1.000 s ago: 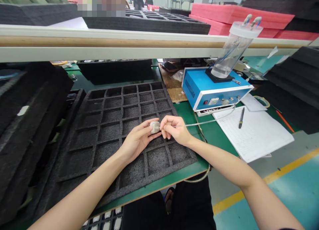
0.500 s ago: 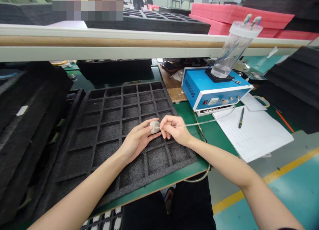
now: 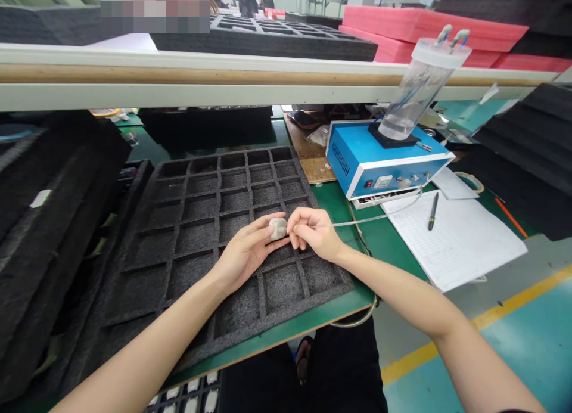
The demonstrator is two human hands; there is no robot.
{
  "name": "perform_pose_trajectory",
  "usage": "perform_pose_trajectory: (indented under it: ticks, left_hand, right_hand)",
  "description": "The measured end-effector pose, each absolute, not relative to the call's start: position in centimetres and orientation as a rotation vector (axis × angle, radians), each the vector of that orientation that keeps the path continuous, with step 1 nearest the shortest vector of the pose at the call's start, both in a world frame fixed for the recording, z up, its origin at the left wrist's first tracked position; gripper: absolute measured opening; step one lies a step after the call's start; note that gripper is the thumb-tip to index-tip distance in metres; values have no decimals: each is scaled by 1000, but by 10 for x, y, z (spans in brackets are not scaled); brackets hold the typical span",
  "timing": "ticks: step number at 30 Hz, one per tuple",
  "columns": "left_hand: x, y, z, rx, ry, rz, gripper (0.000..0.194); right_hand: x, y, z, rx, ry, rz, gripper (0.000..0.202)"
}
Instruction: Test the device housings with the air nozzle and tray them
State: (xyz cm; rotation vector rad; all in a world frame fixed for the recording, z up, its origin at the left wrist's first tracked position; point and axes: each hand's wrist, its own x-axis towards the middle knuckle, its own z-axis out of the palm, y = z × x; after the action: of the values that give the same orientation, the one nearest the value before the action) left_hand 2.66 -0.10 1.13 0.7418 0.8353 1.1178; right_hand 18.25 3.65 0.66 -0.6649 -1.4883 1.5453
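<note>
A small light-grey rounded device (image 3: 277, 228) is held between the thumb and fingers of my left hand (image 3: 248, 246). My right hand (image 3: 315, 231) pinches the end of a thin clear tube (image 3: 370, 221) against the device's right side; its very tip is hidden by my fingers. The tube runs right to the front of a blue box-shaped machine (image 3: 388, 157), which carries a clear cylinder (image 3: 415, 94) with some liquid in it. Both hands are above a black foam tray (image 3: 196, 234) divided into square compartments.
Stacked black foam trays (image 3: 40, 240) stand at the left. To the right, written sheets (image 3: 460, 246) lie under a black pen (image 3: 432, 210). A white shelf edge (image 3: 223, 97) crosses behind the bench. Another tray of pale pieces (image 3: 192, 395) sits below the bench's front edge.
My hands, the device and the tube stay almost exactly in place. In the background, a person behind the shelf has shifted slightly.
</note>
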Motion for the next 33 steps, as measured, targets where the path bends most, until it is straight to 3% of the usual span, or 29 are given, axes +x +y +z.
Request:
perform_pose_trajectory:
  ticks: [33]
  left_hand:
    - [27, -1, 12, 739, 846, 1120, 27]
  right_hand:
    - [182, 36, 7, -680, -1507, 1534, 8]
